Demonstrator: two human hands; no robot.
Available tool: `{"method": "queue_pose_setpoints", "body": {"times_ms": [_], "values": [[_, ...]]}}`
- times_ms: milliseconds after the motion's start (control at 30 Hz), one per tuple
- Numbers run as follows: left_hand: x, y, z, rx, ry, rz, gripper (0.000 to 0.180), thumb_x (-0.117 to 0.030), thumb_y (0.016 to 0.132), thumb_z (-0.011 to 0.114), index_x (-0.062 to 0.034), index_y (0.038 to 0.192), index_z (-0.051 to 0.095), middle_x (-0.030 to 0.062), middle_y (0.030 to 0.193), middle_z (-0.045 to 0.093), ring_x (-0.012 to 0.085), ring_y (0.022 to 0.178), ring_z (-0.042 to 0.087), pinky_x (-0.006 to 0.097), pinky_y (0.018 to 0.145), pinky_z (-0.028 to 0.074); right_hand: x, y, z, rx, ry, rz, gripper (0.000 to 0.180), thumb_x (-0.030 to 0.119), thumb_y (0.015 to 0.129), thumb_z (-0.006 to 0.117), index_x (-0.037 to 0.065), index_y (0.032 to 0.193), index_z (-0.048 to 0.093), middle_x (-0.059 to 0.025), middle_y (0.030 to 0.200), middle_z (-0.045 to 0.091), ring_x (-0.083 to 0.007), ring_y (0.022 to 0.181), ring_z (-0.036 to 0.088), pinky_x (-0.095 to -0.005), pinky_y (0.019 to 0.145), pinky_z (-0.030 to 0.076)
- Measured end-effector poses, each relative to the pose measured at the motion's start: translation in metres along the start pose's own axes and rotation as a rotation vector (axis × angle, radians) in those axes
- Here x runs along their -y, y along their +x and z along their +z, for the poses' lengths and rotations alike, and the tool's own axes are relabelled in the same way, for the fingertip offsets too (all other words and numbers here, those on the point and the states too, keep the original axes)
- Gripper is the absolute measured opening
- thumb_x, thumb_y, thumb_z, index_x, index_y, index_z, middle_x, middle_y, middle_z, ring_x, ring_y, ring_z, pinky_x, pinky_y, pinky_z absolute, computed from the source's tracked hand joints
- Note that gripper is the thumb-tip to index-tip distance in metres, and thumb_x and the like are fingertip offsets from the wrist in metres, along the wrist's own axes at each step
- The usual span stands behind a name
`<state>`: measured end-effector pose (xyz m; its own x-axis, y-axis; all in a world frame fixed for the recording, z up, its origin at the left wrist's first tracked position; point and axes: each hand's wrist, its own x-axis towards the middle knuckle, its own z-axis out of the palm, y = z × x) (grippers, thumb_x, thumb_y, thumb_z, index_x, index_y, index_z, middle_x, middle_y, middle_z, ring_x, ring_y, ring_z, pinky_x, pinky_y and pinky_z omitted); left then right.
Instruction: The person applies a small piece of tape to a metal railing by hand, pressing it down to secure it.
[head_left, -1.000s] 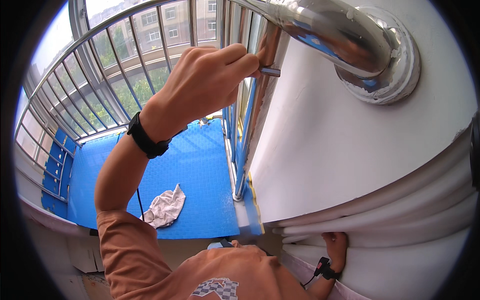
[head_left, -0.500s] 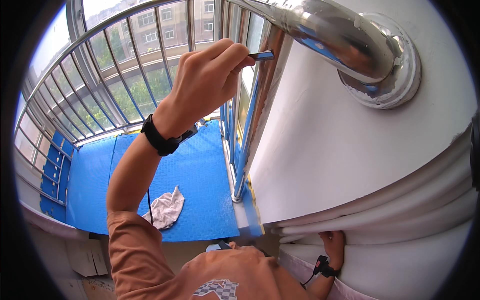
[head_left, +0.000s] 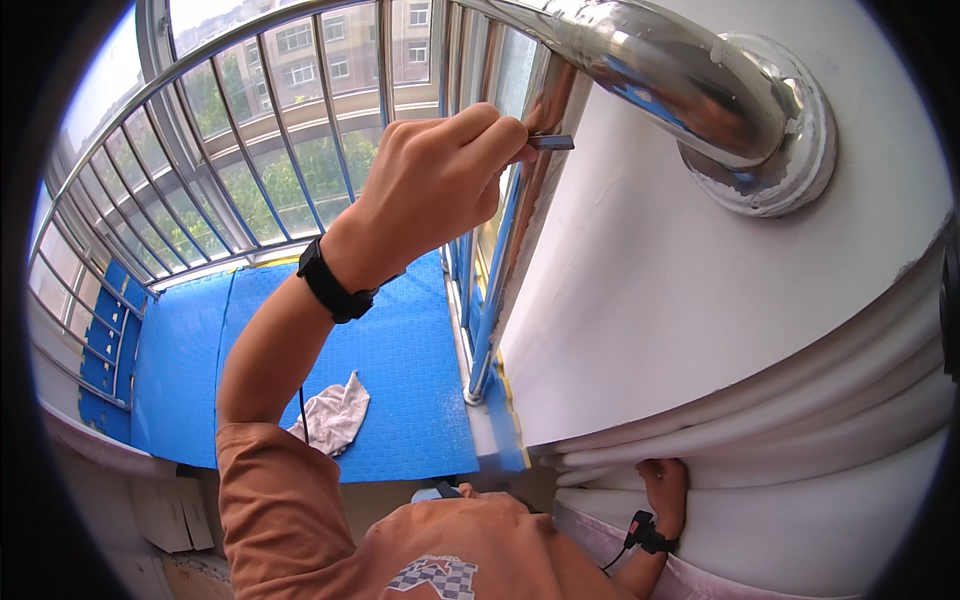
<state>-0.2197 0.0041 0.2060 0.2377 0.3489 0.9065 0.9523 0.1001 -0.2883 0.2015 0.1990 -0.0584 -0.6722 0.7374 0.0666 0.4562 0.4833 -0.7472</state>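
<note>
My left hand [head_left: 440, 170] is raised in front of the railing, thumb and fingers pinched on a small flat metal blade [head_left: 553, 142]. The blade's free end points right, in front of the brownish shiny post beside the white wall [head_left: 640, 270]; I cannot tell whether it touches. Low on the right, my right hand [head_left: 665, 490] is closed at the folds of a white curtain [head_left: 780, 420], its bent fingers partly hidden in them. Each wrist wears a black strap.
A thick shiny handrail [head_left: 690, 90] meets the wall at a round flange [head_left: 790, 150]. Metal bars [head_left: 270, 130] curve along the window at left. Below lie a blue mat [head_left: 400, 400] and a crumpled whitish cloth [head_left: 335, 415]. A grey-white box [head_left: 170, 515] stands lower left.
My left hand has moved right and slightly down with the metal blade, which has shifted from over the brownish post toward the wall. The right hand has stayed at the curtain.
</note>
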Motion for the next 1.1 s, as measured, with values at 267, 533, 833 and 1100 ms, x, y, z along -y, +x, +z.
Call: {"method": "queue_pose_setpoints", "body": {"times_ms": [267, 533, 833, 1100], "values": [[-0.004, 0.016, -0.018, 0.037, 0.078, 0.013, 0.010, -0.007, 0.086, 0.066, -0.0062, 0.077, 0.061, 0.0024, 0.059, 0.052, 0.0156, 0.042, 0.051, 0.029, 0.038, 0.040, -0.002, -0.001, 0.000, 0.007, -0.013, 0.013, 0.007, 0.005, 0.082, 0.062, -0.001, 0.084, 0.065, -0.0099, 0.075, 0.068, -0.0174, 0.068, 0.064, -0.0305, 0.067, 0.050], [-0.030, 0.037, -0.019, 0.266, 0.518, 0.117, 0.015, -0.016, 0.088, 0.066, -0.0065, 0.081, 0.056, 0.0023, 0.060, 0.052, 0.0127, 0.044, 0.053, 0.025, 0.041, 0.044, -0.003, -0.001, 0.002, -0.023, 0.059, 0.036, 0.007, 0.006, 0.082, 0.063, 0.000, 0.085, 0.065, -0.0099, 0.075, 0.068, -0.0191, 0.069, 0.065, -0.0306, 0.068, 0.050], [-0.040, 0.045, -0.023, 0.396, 0.636, 0.209, 0.010, -0.012, 0.077, 0.067, -0.0054, 0.075, 0.060, 0.0007, 0.057, 0.050, 0.0093, 0.046, 0.055, 0.023, 0.040, 0.041, -0.017, 0.001, 0.001, -0.003, 0.030, 0.007, 0.010, 0.007, 0.082, 0.065, -0.001, 0.087, 0.066, -0.0106, 0.076, 0.069, -0.0195, 0.069, 0.067, -0.0302, 0.067, 0.051], [-0.033, 0.050, -0.037, 0.449, 0.668, 0.296, 0.009, -0.011, 0.082, 0.065, -0.0038, 0.081, 0.059, 0.0024, 0.060, 0.053, 0.0095, 0.046, 0.056, 0.023, 0.039, 0.043, -0.013, 0.004, -0.002, -0.034, 0.004, -0.016, 0.013, 0.011, 0.081, 0.067, -0.001, 0.085, 0.067, -0.0109, 0.072, 0.068, -0.0195, 0.065, 0.065, -0.0316, 0.065, 0.051]]}}
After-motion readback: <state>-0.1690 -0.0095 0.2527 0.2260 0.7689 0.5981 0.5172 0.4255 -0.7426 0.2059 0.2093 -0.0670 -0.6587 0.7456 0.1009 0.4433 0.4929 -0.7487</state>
